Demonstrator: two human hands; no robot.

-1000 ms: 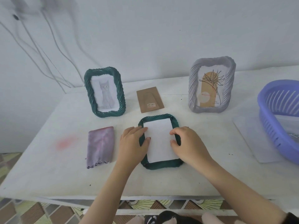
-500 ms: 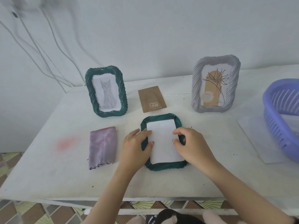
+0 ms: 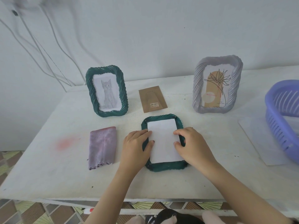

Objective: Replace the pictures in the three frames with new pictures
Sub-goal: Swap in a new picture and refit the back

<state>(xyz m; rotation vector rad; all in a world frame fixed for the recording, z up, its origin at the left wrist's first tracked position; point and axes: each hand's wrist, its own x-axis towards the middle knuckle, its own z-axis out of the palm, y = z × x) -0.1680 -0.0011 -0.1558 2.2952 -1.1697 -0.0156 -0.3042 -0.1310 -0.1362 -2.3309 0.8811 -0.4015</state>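
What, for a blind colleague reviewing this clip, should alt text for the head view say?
The left hand and right hand press a white sheet into the back of a dark green frame lying face-down on a white table. Behind stand a green cat-picture frame and a grey plant-print frame, a brown backing board flat between them.

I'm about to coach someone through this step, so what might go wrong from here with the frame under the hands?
1. The white sheet lies loose in the face-down green frame, with only the left hand and right hand at its edges; it may slip or crease.
2. The brown backing board lies apart, behind it; lifting the frame first would likely drop the sheet.
3. Reaching for that board could knock the standing cat frame beside it.
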